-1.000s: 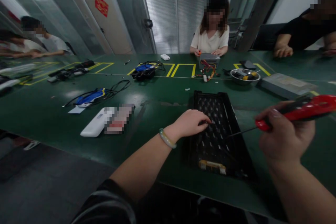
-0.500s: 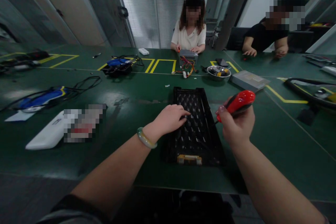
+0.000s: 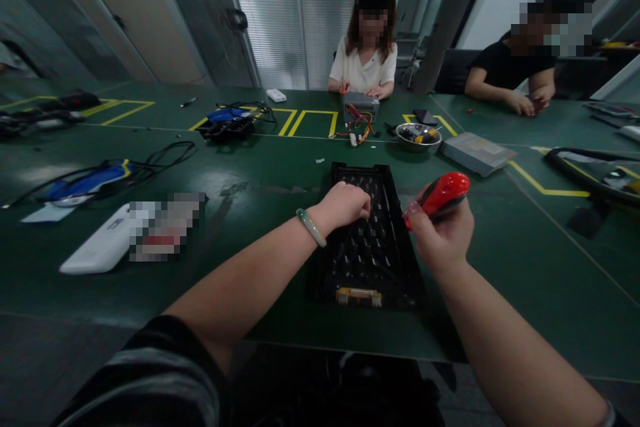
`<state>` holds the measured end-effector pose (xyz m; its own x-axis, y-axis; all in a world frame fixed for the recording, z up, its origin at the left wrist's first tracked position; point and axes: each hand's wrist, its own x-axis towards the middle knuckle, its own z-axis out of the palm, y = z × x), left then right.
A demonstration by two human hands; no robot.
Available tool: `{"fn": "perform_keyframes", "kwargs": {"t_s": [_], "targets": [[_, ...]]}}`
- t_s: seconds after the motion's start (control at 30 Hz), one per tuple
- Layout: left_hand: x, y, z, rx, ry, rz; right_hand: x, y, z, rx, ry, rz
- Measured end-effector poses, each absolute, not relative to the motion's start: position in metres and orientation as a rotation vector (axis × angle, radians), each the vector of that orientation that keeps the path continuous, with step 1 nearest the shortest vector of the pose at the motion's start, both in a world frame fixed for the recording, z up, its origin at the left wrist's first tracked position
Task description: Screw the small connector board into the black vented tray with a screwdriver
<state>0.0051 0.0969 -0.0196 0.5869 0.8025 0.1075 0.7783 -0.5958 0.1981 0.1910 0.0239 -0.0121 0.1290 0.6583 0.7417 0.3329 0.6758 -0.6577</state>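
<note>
A black rectangular tray-like casing (image 3: 373,247) with rows of small shiny bumps lies on the green table, a tan connector piece (image 3: 359,295) at its near end. Over the casing's upper left part is my left hand (image 3: 347,204), its fingers curled down; whatever they pinch, if anything, is too small to make out. My right hand (image 3: 445,230) is wrapped round a red and black screwdriver (image 3: 445,193) at the casing's right edge. The tool's tip is hidden.
White case (image 3: 103,240), blurred packet and blue cabled item (image 3: 90,183) lie left. A metal bowl (image 3: 419,137) of tools and a grey box (image 3: 477,153) stand beyond the casing. Across the table, one person handles a metal unit (image 3: 363,107); another sits at the right.
My left hand has moved right and forward over the casing, its fingers now more curled. My right hand has shifted slightly left with the screwdriver. The right-hand person's hands have come together.
</note>
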Motion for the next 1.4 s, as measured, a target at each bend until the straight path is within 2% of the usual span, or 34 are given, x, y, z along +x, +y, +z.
{"fn": "perform_keyframes", "kwargs": {"t_s": [0.2,0.3,0.47,0.77,1.17,1.4], "targets": [[-0.021,0.079,-0.005,2.458,1.478,0.578,0.19,0.025,-0.011,-0.827,-1.389,0.442],[-0.034,0.062,0.001,2.082,1.365,0.77,0.186,0.022,-0.007,-0.785,-1.338,0.553],[-0.044,0.04,0.0,1.735,1.107,0.816,0.181,0.024,-0.004,-0.705,-1.258,0.728],[-0.051,0.034,-0.014,1.74,1.134,0.626,0.181,0.034,-0.008,-0.696,-1.196,0.755],[-0.027,0.011,-0.002,2.227,0.764,0.41,0.182,0.038,-0.013,-0.798,-1.319,0.579],[-0.011,0.0,-0.009,2.413,0.737,0.24,0.183,0.037,-0.008,-0.721,-1.282,0.599]]}}
